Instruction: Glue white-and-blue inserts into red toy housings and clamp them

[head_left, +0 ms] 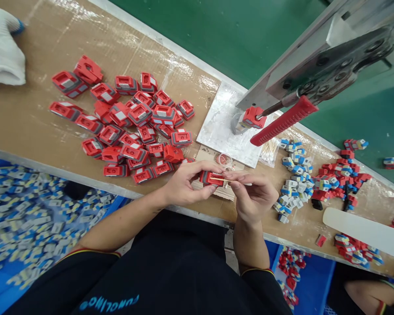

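Near the table's front edge, my left hand (191,183) grips a red toy part (208,178) between thumb and fingers. My right hand (254,192) pinches a thin wooden cotton swab (220,179), whose end lies over the recess of that part. Just beyond my hands sits a small round clear dish (223,159) with reddish contents. Behind it, a metal plate (228,127) carries a clamp press with a red handle (284,121); a red part (254,117) is under its rod.
Many red parts (141,113) are heaped on the left. Blue-and-white pieces (295,175) and swabs (269,151) lie right. A white glove (5,48) is far left. Blue bins flank me; another person's arm (364,295) shows bottom right.
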The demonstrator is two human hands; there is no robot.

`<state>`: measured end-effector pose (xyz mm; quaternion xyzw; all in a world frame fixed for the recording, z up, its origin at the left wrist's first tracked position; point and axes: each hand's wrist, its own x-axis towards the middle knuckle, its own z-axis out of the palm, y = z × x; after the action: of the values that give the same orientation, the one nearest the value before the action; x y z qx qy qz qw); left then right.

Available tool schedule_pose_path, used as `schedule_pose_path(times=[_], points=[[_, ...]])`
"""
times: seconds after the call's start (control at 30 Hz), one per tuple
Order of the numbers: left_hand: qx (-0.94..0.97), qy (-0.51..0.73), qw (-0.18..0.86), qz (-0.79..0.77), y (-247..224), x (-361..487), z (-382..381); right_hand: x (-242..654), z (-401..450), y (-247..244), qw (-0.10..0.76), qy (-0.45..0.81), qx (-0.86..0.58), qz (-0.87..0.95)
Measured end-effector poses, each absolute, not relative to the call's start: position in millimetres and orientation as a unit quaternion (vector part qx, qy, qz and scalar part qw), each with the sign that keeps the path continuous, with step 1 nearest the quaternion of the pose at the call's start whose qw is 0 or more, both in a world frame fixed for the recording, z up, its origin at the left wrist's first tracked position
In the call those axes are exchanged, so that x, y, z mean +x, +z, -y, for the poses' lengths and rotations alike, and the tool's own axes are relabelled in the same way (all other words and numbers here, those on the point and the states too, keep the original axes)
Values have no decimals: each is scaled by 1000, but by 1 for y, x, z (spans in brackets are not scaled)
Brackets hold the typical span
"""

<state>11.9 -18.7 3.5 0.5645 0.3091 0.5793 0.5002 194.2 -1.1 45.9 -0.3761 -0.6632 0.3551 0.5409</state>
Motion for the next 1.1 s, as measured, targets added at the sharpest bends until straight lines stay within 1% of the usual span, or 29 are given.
schedule_pose_path(times=[0.47, 0.7, 0.93, 1.1], points=[[582, 575, 477, -323, 5, 12, 17, 197, 1, 46, 552, 222, -347, 725], [591, 594, 425, -341, 2, 12, 15, 204, 1, 51, 534, 137, -334, 764], [631, 599, 350, -348, 5, 12, 11, 210, -1, 58, 520, 147, -330, 774], [643, 597, 330, -348, 6, 12, 11, 205, -1, 64, 536, 211, -301, 760]])
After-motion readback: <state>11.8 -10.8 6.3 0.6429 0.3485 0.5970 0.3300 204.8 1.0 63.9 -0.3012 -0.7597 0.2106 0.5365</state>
